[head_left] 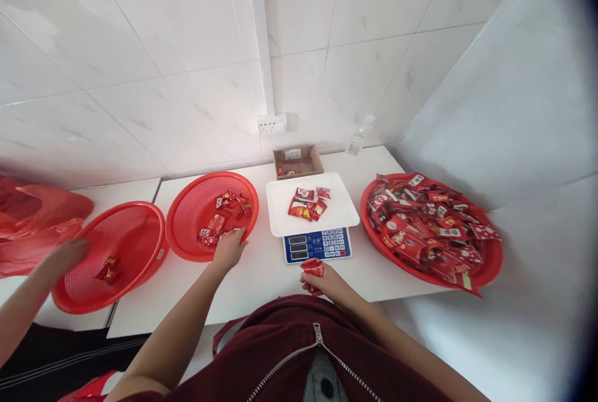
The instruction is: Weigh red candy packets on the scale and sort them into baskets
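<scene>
My left hand (228,247) reaches into the middle red basket (187,227), fingers curled down at its near rim among red candy packets (227,209); what it grips is hidden. My right hand (327,282) sits at the table's near edge, closed on red candy packets (312,267) just in front of the scale. The scale (317,244) has a white tray (280,215) bearing a few red packets (306,202).
A large red tray (490,268) piled with red packets stands at the right. A second red basket (140,246) at the left holds a few packets, with another person's hand (70,252) in it. A cardboard box (298,161), a bottle (357,140) and red bags (32,221) lie around.
</scene>
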Demonstrator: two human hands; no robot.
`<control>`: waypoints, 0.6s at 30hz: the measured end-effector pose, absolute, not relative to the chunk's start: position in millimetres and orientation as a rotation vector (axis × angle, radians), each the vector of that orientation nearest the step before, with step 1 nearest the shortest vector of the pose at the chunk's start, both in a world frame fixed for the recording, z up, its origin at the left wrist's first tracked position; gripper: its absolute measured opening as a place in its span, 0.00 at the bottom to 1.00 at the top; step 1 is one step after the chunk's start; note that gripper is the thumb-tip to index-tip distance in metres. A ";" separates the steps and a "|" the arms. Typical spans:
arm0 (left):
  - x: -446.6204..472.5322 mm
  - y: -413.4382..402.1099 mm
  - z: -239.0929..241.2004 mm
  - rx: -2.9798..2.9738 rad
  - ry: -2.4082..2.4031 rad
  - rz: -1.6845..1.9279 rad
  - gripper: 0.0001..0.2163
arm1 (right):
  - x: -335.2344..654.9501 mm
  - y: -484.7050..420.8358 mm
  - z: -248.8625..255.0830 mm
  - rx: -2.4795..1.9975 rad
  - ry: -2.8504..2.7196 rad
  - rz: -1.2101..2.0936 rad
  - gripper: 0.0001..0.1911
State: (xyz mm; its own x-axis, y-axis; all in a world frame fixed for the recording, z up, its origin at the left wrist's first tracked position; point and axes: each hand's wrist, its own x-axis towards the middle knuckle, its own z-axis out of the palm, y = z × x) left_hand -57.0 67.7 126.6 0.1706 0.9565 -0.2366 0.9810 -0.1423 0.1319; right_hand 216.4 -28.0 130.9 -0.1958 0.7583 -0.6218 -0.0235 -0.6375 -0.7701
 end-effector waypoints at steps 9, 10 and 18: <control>-42.3 93.2 120.7 2.285 1.960 0.104 0.24 | 217.6 -23.1 133.4 -1.523 -0.861 1.881 0.23; -35.2 94.6 118.3 2.315 1.928 0.175 0.25 | 218.3 -22.5 133.5 -1.532 -0.868 1.880 0.23; 35.3 116.6 114.0 2.389 1.534 0.257 0.31 | 230.8 -22.9 122.9 -1.570 -0.888 1.850 0.23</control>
